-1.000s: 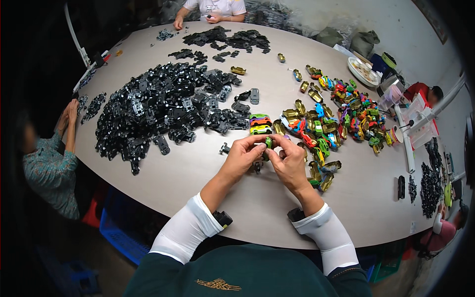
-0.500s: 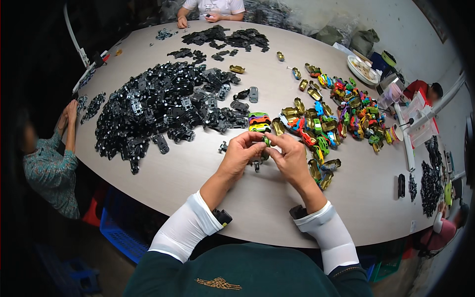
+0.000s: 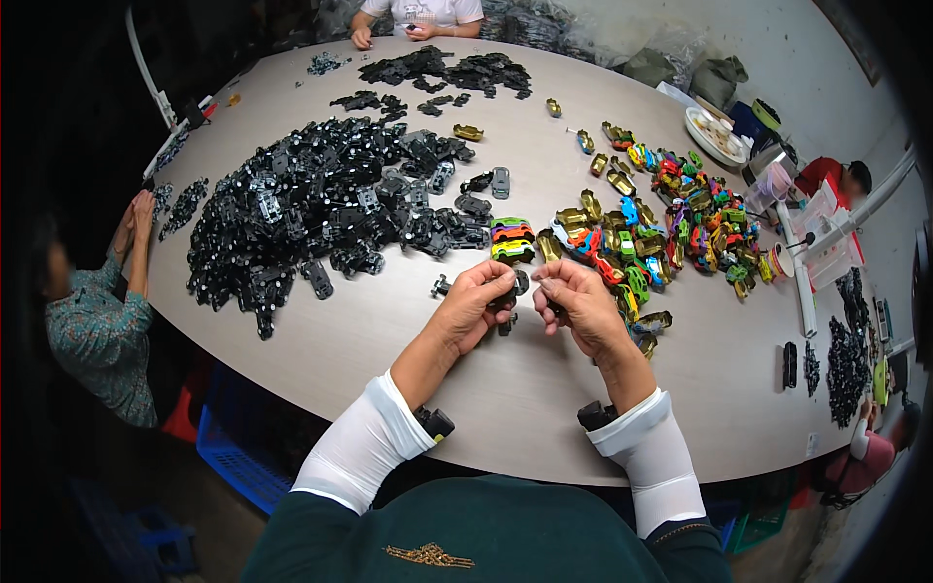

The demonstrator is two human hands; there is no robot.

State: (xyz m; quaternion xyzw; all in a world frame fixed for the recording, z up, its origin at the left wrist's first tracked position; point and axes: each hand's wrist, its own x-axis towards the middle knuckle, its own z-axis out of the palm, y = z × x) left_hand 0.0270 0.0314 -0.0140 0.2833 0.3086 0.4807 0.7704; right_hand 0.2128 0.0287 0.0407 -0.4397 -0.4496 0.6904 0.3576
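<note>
My left hand (image 3: 478, 303) and my right hand (image 3: 575, 300) meet above the near middle of the oval table (image 3: 389, 340). The left fingers pinch a small black toy-car part (image 3: 515, 286). The right fingers are closed on another small dark piece (image 3: 552, 305), mostly hidden by the fingers. A loose black part (image 3: 441, 286) lies just left of my left hand. Three finished toy cars (image 3: 511, 238), green, orange and yellow, stand in a short row right beyond my hands.
A big heap of black chassis parts (image 3: 311, 209) covers the table's left half. Several colourful toy-car bodies (image 3: 661, 219) lie at the right. A person (image 3: 92, 311) sits at the left edge, another (image 3: 418, 15) at the far end. A blue crate (image 3: 238, 457) stands under the table.
My hands have come a little nearer to me and slightly apart. The yellow-green piece seen between the fingers earlier no longer shows; dark parts are now in them.
</note>
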